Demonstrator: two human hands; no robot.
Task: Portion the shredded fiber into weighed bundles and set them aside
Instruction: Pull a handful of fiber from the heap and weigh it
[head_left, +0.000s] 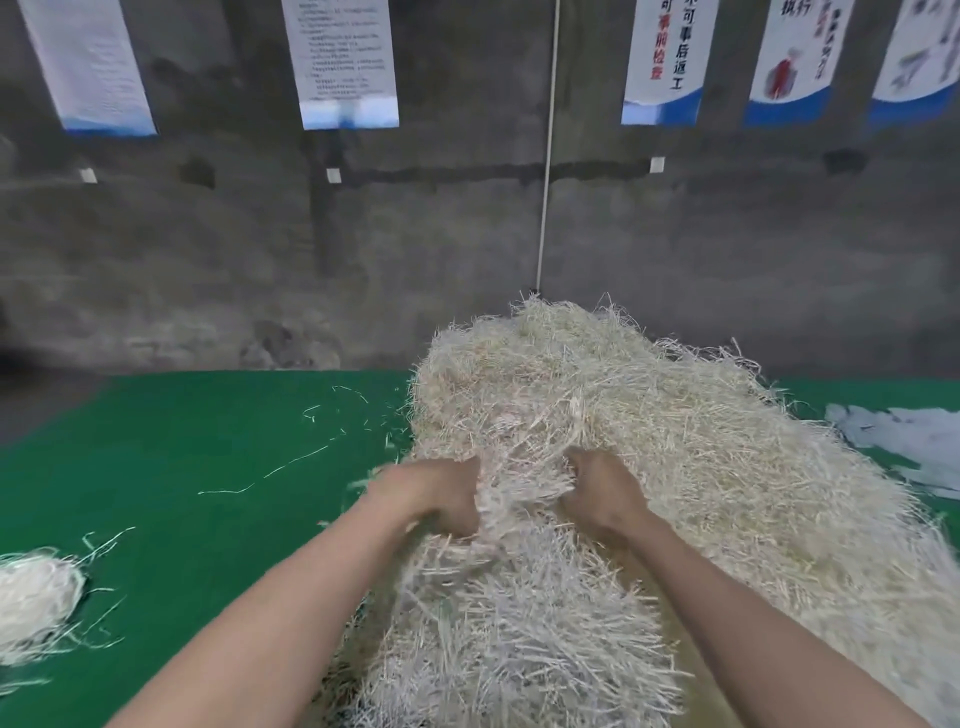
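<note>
both hands dig into the big pile of shredded fiber (597, 467) on the green table (182, 457); the left hand (441, 493) and right hand (602, 493) each clutch a tuft, fingers curled in; 1 small bundle (31, 603) lies far left

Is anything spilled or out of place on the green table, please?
Yes, a little. Loose strands lie scattered on the green table, left of the big fiber pile and around the small bundle at the left edge. Nothing looks damaged.
</note>
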